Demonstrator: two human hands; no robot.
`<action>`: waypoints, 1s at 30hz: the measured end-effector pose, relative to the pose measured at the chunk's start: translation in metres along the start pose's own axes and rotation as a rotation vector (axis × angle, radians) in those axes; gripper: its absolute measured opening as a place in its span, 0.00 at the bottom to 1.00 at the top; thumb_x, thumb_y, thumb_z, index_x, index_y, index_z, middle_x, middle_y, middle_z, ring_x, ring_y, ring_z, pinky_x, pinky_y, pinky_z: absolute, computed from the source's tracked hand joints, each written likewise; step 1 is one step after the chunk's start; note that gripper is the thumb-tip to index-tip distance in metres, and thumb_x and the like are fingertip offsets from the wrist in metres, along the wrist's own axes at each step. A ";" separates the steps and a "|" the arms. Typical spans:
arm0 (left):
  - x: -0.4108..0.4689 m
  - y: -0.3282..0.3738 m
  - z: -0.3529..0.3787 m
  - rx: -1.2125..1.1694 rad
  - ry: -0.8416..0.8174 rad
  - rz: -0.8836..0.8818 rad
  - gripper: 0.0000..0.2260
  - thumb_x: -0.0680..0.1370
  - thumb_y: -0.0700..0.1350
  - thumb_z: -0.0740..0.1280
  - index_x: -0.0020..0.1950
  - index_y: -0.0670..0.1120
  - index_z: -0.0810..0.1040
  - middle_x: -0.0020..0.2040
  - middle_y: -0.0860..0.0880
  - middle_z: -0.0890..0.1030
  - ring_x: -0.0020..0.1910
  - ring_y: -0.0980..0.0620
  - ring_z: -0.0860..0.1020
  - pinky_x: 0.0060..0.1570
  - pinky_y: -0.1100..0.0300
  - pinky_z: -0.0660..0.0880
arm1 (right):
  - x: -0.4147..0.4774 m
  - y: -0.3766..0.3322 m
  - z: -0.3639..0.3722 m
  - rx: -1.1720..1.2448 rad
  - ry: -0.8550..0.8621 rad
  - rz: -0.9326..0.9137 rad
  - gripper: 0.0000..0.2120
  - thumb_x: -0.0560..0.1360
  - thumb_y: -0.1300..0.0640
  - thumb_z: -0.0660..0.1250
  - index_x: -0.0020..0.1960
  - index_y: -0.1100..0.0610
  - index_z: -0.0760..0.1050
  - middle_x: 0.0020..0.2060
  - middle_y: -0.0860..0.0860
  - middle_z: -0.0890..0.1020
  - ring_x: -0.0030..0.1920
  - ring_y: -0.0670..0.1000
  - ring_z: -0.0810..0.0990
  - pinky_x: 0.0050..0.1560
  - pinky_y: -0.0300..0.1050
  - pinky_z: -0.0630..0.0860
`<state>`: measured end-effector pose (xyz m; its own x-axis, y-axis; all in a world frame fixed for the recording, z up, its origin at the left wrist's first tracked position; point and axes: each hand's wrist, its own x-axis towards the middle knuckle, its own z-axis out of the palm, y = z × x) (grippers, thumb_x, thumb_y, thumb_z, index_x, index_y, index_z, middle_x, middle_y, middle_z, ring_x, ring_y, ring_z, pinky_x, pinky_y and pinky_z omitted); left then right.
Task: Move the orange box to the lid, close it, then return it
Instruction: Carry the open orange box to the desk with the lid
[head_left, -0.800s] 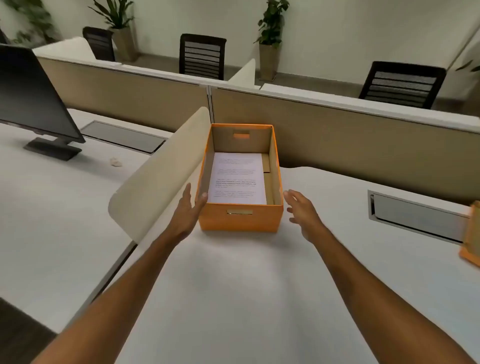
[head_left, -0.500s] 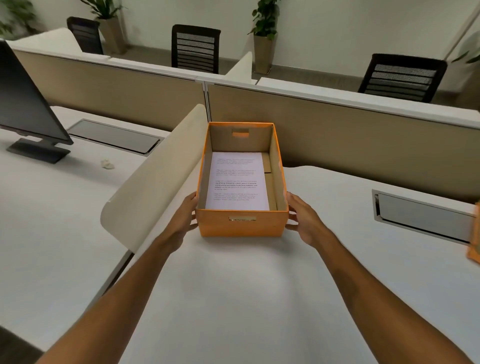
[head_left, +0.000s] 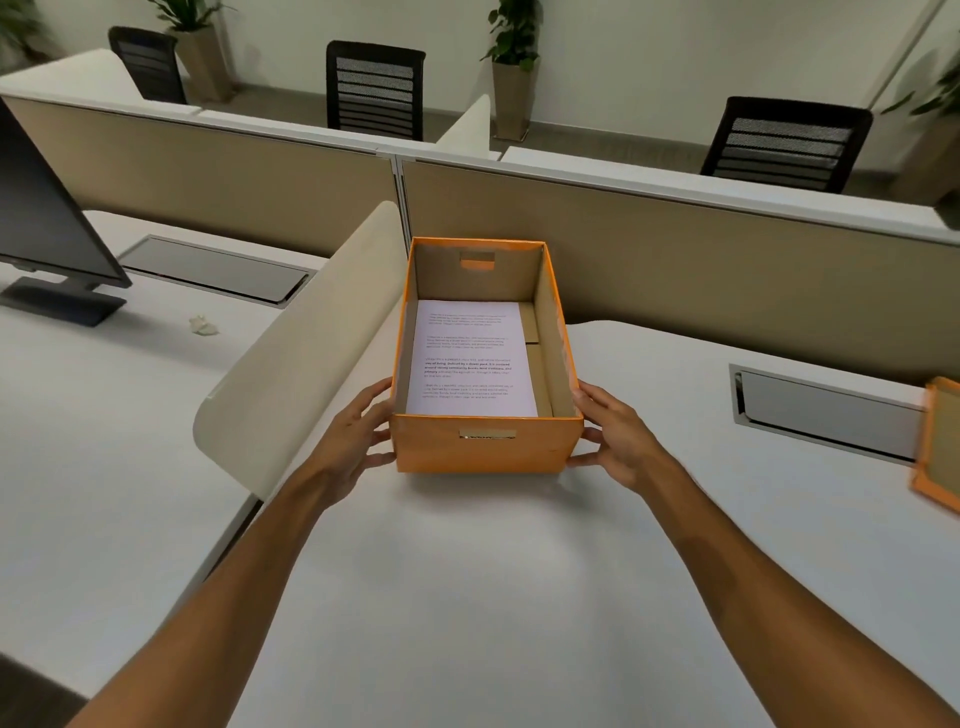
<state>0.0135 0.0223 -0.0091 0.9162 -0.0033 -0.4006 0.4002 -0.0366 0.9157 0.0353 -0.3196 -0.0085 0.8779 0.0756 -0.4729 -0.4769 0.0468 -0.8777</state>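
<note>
Your left hand (head_left: 358, 441) is flat against the left wall of the orange box (head_left: 485, 449), near its front corner, fingers spread and curled onto the side, thumb low by the bottom edge. Your right hand (head_left: 615, 441) mirrors it on the right wall, fingers up along the side, thumb low at the front corner. Both hands are pressed on the box from opposite sides; neither wraps anything else.

The box sits open-topped on the white desk (head_left: 467, 597), roughly centre frame, long axis pointing away from you, far end close to the beige partition (head_left: 701, 260). Can't tell whether the base is on the desk or just clear of it. Inside, a printed sheet of paper (head_left: 470, 358) lies flat on the floor, pushed to the left, bare cardboard showing along the right. Handle slot in the near wall, another in the far wall.

The lid (head_left: 937, 441) is at the far right edge of frame, orange rim, mostly cut off, well apart from the box. A cream curved divider (head_left: 291, 364) stands just left of your left hand. Monitor (head_left: 47, 228) on the neighbouring desk, far left.
</note>
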 end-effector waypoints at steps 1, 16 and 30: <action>-0.005 0.000 0.003 0.006 -0.001 0.011 0.22 0.75 0.61 0.69 0.69 0.65 0.73 0.59 0.52 0.83 0.59 0.46 0.81 0.56 0.42 0.79 | -0.005 0.002 -0.005 0.002 0.003 -0.008 0.24 0.76 0.42 0.66 0.71 0.43 0.71 0.65 0.49 0.78 0.63 0.60 0.76 0.50 0.70 0.79; -0.129 -0.013 0.121 0.025 -0.061 0.112 0.23 0.77 0.57 0.68 0.72 0.61 0.71 0.65 0.48 0.80 0.61 0.43 0.80 0.57 0.38 0.78 | -0.150 0.038 -0.120 -0.003 0.055 -0.131 0.20 0.73 0.45 0.72 0.64 0.38 0.75 0.58 0.47 0.82 0.57 0.56 0.82 0.46 0.67 0.81; -0.246 -0.051 0.241 0.082 -0.188 0.108 0.24 0.72 0.63 0.72 0.67 0.68 0.74 0.63 0.55 0.82 0.60 0.46 0.81 0.51 0.46 0.82 | -0.309 0.109 -0.238 0.028 0.134 -0.183 0.27 0.71 0.47 0.75 0.68 0.41 0.73 0.50 0.44 0.86 0.52 0.53 0.85 0.46 0.70 0.81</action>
<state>-0.2367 -0.2161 0.0346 0.9310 -0.1978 -0.3067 0.2906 -0.1065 0.9509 -0.2775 -0.5751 0.0230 0.9471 -0.0693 -0.3135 -0.3084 0.0750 -0.9483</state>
